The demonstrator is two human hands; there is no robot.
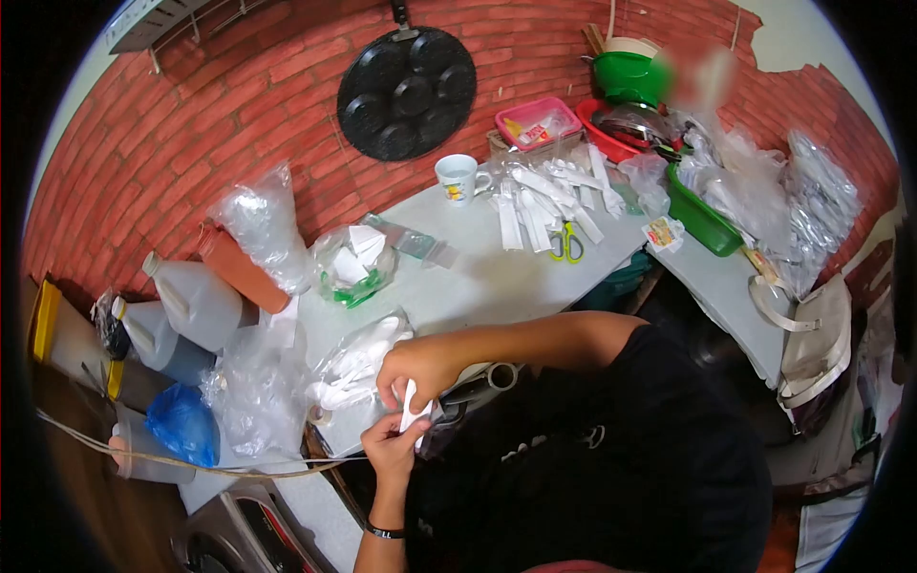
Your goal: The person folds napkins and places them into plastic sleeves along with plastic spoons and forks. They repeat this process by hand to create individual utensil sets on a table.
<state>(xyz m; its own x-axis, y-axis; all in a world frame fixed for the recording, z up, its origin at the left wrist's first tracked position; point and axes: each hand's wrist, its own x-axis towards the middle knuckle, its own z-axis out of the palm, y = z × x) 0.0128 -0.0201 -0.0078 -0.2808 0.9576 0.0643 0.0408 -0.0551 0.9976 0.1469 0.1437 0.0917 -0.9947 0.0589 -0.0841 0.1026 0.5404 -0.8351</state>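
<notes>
Just left of my dark shirt, my left hand (390, 447), with a black band on its wrist, pinches the lower part of a small white strip (412, 405). Directly above it, the fingers of my right hand (420, 371) are closed on the upper part of the same strip. The two hands are close together at the table's near edge. Beside them on the left lies a clear plastic bag (355, 368) full of white pieces. Fingers partly cover the strip, so its full shape is hidden.
Yellow-green scissors (566, 244) lie by a pile of white wrapped strips (549, 196). A cup (460, 180) stands farther back. Another bag (353, 263) holds white pieces. Plastic jugs (196, 298) stand left; a green basket (702, 212) sits right. A tape roll (501, 377) is near my right forearm.
</notes>
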